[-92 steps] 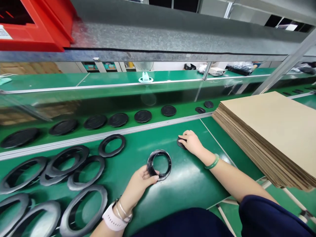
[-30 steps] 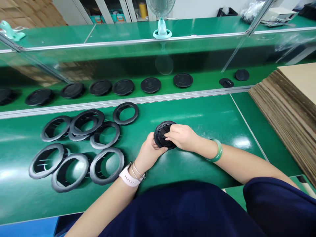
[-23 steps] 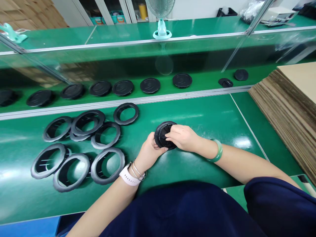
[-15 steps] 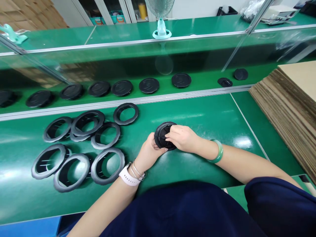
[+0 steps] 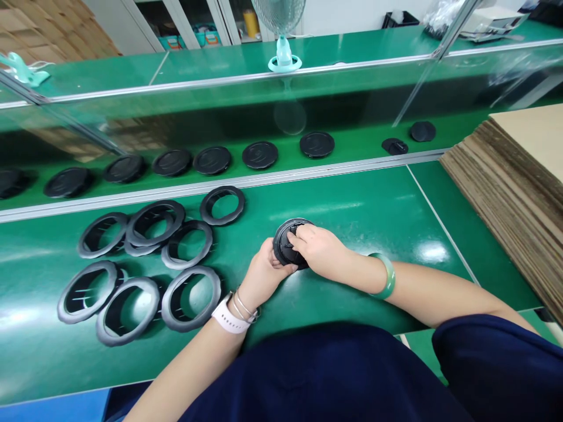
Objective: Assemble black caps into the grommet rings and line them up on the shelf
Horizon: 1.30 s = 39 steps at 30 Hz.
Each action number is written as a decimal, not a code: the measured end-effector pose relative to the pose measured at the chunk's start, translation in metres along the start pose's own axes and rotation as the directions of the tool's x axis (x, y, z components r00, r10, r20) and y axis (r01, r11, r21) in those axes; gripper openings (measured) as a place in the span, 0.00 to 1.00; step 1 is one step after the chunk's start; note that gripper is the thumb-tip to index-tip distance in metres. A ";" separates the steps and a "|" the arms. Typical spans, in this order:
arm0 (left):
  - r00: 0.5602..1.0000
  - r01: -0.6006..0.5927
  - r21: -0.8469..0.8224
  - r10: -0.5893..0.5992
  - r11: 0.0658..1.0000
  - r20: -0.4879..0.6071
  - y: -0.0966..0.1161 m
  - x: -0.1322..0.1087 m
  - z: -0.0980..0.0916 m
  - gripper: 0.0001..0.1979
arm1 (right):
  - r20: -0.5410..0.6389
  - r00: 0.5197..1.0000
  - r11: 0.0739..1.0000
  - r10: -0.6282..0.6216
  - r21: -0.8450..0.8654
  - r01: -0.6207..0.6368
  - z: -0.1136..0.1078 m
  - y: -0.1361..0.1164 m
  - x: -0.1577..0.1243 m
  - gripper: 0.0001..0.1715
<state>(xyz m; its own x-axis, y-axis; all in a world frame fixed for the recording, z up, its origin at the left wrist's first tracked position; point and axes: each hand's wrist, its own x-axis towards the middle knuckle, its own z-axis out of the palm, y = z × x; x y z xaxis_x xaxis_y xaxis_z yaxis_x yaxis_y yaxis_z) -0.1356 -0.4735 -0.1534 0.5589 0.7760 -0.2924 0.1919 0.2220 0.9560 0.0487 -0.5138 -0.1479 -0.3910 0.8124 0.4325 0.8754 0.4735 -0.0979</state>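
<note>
Head view: black disc sits between left hand, gripping its rim, and right hand, touching its face, grasp unclear.

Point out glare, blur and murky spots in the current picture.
Head view: white glare on the table, at far left and toward the right; same view: leftmost disc blurred, held piece dark, its fine detail hard to read.

Held part black; tabletop, bangle green; strap pale pink.
</note>
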 end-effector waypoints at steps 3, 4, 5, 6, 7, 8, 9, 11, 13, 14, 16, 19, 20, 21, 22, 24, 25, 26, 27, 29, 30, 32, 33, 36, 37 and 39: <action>1.000 -0.008 -0.051 0.007 0.999 -0.026 0.002 0.000 0.002 0.27 | -0.046 0.999 0.994 -0.004 0.110 0.009 -0.006 0.002 0.002 0.17; 0.999 -0.016 -0.072 0.013 0.997 -0.043 0.003 0.001 0.002 0.27 | -0.085 0.996 0.987 0.025 0.163 -0.010 -0.008 0.003 0.003 0.16; 0.998 -0.023 -0.089 0.018 0.996 -0.060 0.003 0.001 0.003 0.26 | -0.129 0.988 0.974 0.085 0.219 -0.055 -0.009 0.005 0.003 0.17; 0.997 -0.030 -0.100 0.023 0.995 -0.074 0.003 0.001 0.003 0.26 | -0.162 0.972 0.953 0.170 0.277 -0.120 -0.009 0.007 0.002 0.18; 0.996 -0.036 -0.103 0.027 0.994 -0.081 0.004 0.001 0.004 0.27 | -0.174 0.948 0.921 0.266 0.338 -0.196 -0.009 0.010 0.002 0.20; 0.996 -0.037 -0.097 0.030 0.995 -0.081 0.003 0.002 0.004 0.27 | -0.154 0.919 0.873 0.363 0.401 -0.277 -0.007 0.013 0.002 0.20; 0.997 -0.035 -0.085 0.029 0.996 -0.074 0.003 0.002 0.004 0.27 | -0.102 0.890 0.813 0.444 0.464 -0.352 -0.004 0.016 0.002 0.19; 0.998 -0.030 -0.059 0.027 0.998 -0.050 0.002 0.001 0.003 0.29 | 0.041 0.850 0.685 0.525 0.573 -0.450 0.003 0.021 0.003 0.13; 0.999 -0.034 -0.040 0.033 0.999 -0.026 0.001 0.001 0.003 0.34 | 0.132 0.821 0.581 0.555 0.645 -0.497 0.009 0.025 0.004 0.07; 0.999 -0.042 -0.031 0.042 0.999 -0.019 0.000 0.000 0.002 0.37 | 0.149 0.810 0.548 0.568 0.666 -0.507 0.011 0.026 0.005 0.05; 0.998 -0.066 0.004 0.066 0.998 -0.017 -0.002 0.000 0.000 0.38 | 0.158 0.788 0.506 0.594 0.689 -0.519 0.013 0.026 0.007 0.05; 0.992 -0.116 0.106 0.121 0.988 -0.037 -0.004 0.000 -0.002 0.31 | 0.174 0.755 0.456 0.632 0.703 -0.545 0.014 0.022 0.009 0.07; 0.989 -0.130 0.141 0.138 0.981 -0.047 -0.005 0.000 -0.002 0.29 | 0.180 0.745 0.442 0.642 0.707 -0.552 0.014 0.021 0.010 0.08; 0.987 -0.141 0.173 0.152 0.975 -0.055 -0.005 0.000 -0.003 0.27 | 0.185 0.736 0.430 0.651 0.710 -0.558 0.014 0.020 0.010 0.08; 0.985 -0.147 0.201 0.162 0.969 -0.063 -0.005 0.000 -0.003 0.25 | 0.189 0.727 0.420 0.661 0.709 -0.566 0.015 0.019 0.010 0.08; 0.981 -0.148 0.262 0.176 0.954 -0.084 -0.004 0.000 -0.003 0.22 | 0.189 0.707 0.408 0.681 0.703 -0.582 0.017 0.018 0.010 0.09; 0.979 -0.145 0.295 0.181 0.944 -0.098 -0.003 0.000 -0.002 0.21 | 0.191 0.699 0.403 0.689 0.700 -0.589 0.017 0.018 0.010 0.09; 0.976 -0.141 0.326 0.186 0.935 -0.113 -0.002 0.000 -0.002 0.20 | 0.197 0.695 0.396 0.692 0.702 -0.593 0.016 0.018 0.010 0.09; 0.973 -0.136 0.346 0.190 0.928 -0.128 -0.002 -0.001 -0.001 0.19 | 0.211 0.699 0.384 0.684 0.710 -0.590 0.015 0.019 0.010 0.08; 0.969 -0.130 0.354 0.194 0.926 -0.153 0.000 -0.002 0.000 0.17 | 0.270 0.748 0.350 0.607 0.754 -0.556 0.010 0.021 0.009 0.10; 0.968 -0.130 0.343 0.195 0.930 -0.161 0.000 -0.002 0.001 0.16 | 0.305 0.782 0.322 0.544 0.784 -0.531 0.006 0.022 0.008 0.14; 0.968 -0.131 0.313 0.190 0.941 -0.166 0.000 -0.003 0.002 0.16 | 0.363 0.832 0.255 0.419 0.833 -0.492 0.001 0.024 0.007 0.24; 0.969 -0.129 0.302 0.185 0.945 -0.166 0.000 -0.003 0.002 0.16 | 0.386 0.842 0.226 0.377 0.843 -0.488 -0.001 0.025 0.007 0.28; 0.971 -0.127 0.278 0.176 0.952 -0.161 0.001 -0.003 0.002 0.16 | 0.431 0.820 0.225 0.377 0.816 -0.533 -0.003 0.025 0.006 0.29; 0.971 -0.131 0.267 0.178 0.955 -0.159 0.001 -0.003 0.002 0.16 | 0.438 0.807 0.248 0.396 0.795 -0.553 -0.002 0.024 0.006 0.27; 0.971 -0.138 0.242 0.179 0.960 -0.156 0.002 -0.003 0.002 0.15 | 0.437 0.784 0.292 0.441 0.756 -0.586 0.001 0.022 0.006 0.25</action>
<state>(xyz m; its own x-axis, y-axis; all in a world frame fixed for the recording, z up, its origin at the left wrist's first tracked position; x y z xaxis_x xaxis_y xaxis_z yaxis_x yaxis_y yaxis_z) -0.1348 -0.4766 -0.1510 0.4511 0.8857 -0.1095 0.3029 -0.0365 0.9523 0.0652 -0.4984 -0.1481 -0.0453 0.9943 -0.0962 0.2694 -0.0806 -0.9596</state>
